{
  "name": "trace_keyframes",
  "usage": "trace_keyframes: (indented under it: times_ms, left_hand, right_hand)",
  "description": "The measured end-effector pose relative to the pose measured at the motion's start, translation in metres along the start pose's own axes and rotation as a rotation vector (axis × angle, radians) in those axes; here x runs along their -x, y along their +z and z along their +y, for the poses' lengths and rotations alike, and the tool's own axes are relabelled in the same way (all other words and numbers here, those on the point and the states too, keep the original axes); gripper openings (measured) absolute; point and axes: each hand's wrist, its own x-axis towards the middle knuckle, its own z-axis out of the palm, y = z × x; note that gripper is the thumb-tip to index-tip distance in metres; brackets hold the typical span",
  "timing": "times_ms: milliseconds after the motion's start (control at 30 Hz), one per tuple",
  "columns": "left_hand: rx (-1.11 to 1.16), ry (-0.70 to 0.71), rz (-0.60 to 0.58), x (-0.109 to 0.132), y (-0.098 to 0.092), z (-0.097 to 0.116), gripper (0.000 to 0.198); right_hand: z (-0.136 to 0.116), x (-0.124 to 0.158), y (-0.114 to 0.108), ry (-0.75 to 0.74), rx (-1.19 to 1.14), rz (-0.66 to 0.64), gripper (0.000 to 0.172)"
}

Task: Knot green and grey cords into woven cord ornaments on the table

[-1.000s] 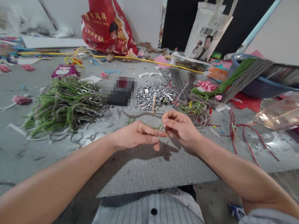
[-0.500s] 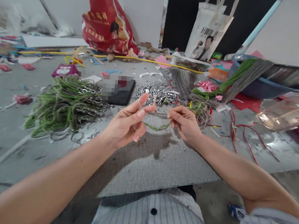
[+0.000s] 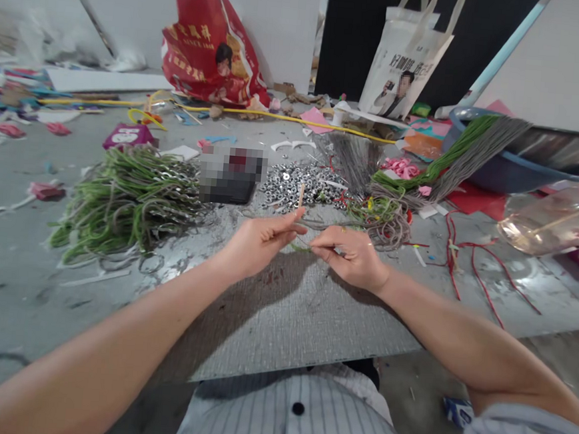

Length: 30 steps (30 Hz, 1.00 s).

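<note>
My left hand [image 3: 262, 245] is closed in a pinch, thumb against fingers, just above the near part of the table. Close beside it my right hand [image 3: 349, 256] is also closed, fingertips pinched together. A short stretch of thin green cord [image 3: 299, 247] shows between the two hands; its ends are hidden by the fingers. A small pale stick [image 3: 301, 195] stands up at my left fingertips; whether it is held or stands behind them I cannot tell. Beyond the hands lies a heap of small shiny metal pieces [image 3: 297, 183].
At left lies a pile of green and grey cords [image 3: 124, 207] beside a dark phone [image 3: 231, 189]. Loose red cords [image 3: 471, 258] lie at right, before a blue basin [image 3: 504, 170] draped with green and grey strands [image 3: 454, 160]. A red bag [image 3: 206, 57] and white tote [image 3: 401, 65] stand behind.
My hands have come closer together. My left hand has turned over and its spread fingers have closed, while the cord between the hands now shows much shorter.
</note>
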Motion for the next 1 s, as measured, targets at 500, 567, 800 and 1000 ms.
trace_keyframes:
  times_ms: [500, 567, 800, 1000]
  left_hand:
    - [-0.345, -0.002, -0.460, 0.001, 0.002, 0.012, 0.029]
    - [-0.321, -0.013, -0.476, 0.001, 0.002, 0.010, 0.029]
    - [0.122, -0.094, -0.495, 0.004, 0.001, 0.006, 0.020]
    - [0.583, -0.196, -0.405, 0.005, 0.001, 0.001, 0.028]
  right_hand:
    - [0.004, -0.005, 0.001, 0.383, -0.254, -0.038, 0.013]
    - [0.002, -0.007, 0.003, 0.445, -0.356, -0.046, 0.013]
    - [-0.001, -0.013, 0.001, 0.831, -0.912, 0.139, 0.023]
    - [0.007, -0.016, -0.006, 1.062, -1.010, 0.273, 0.029]
